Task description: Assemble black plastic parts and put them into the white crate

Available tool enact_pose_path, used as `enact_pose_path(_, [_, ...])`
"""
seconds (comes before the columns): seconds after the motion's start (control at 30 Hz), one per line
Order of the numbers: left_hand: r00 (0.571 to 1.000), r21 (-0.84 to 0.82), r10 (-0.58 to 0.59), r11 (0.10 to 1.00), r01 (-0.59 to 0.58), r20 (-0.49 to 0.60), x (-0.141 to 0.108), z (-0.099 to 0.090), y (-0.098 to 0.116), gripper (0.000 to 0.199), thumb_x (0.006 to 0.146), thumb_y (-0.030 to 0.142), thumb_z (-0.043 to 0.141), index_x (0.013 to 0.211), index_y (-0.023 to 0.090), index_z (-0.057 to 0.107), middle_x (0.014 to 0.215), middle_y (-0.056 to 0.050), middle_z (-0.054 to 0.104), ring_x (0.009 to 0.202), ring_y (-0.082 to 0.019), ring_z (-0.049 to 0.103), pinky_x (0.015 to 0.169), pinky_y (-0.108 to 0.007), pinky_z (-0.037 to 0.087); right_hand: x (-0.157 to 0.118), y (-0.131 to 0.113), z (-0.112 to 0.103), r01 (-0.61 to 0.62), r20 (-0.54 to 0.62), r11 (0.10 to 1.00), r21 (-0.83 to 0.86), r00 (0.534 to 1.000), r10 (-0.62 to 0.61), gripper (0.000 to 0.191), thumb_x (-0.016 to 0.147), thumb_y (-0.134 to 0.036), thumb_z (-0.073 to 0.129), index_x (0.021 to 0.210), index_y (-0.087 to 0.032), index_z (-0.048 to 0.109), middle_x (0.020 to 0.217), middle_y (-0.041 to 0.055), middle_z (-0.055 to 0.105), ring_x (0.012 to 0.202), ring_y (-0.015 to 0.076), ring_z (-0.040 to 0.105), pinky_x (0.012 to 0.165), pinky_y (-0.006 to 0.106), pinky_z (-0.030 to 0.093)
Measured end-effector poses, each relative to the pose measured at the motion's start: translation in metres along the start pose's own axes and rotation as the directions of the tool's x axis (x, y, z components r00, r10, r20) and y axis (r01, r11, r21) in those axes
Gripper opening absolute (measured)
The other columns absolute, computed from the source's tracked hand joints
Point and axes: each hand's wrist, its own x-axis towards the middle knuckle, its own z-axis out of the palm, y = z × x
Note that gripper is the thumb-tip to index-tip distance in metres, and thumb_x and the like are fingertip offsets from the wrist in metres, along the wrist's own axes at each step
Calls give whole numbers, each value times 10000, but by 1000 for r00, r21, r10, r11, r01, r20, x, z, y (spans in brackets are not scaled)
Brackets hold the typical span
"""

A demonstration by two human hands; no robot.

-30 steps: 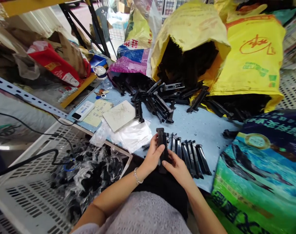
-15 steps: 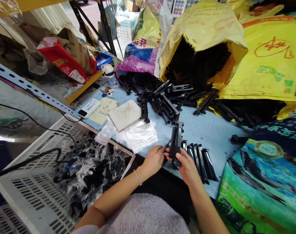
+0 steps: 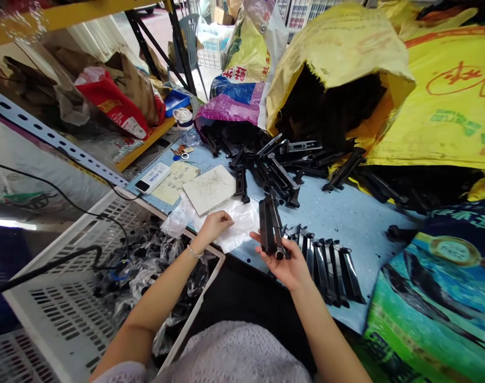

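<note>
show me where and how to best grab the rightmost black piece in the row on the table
Probably best to pinch the rightmost black piece near its middle, across its narrow width, coming down from above and slightly right. It is long and slim and lies nearly lengthwise to the person; its right side faces bare blue table, while its neighbour sits close on the left.

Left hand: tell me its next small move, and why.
Probably draw a piece of the clear plastic towards the body: the left hand has its fingertips right over it, while the right hand already holds black parts.
</note>
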Motion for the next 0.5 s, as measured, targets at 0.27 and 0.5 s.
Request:
enact_pose_path(0.27, [959,244,281,928,-282,40,-9,-28,7,181,826,87,490,852,167,651,902,-66,684,918,-200,647,859,-348,504,56,30,25,152,-179,988,37,973,-143,262,755,-339,712,970,-204,645,921,29,726,869,198,713,779,278,563])
enact_pose_path(0.5, [910,364,403,836,-409,98,-4,-42,4,522,842,29,397,1325,173,536,1365,-108,536,1278,-217,514,1103,-395,422,29,55,14,-233,216,970,69,953,213,504,827,-542,517,1064,-116,646,838,100,714,588,146,600,525,248,506])
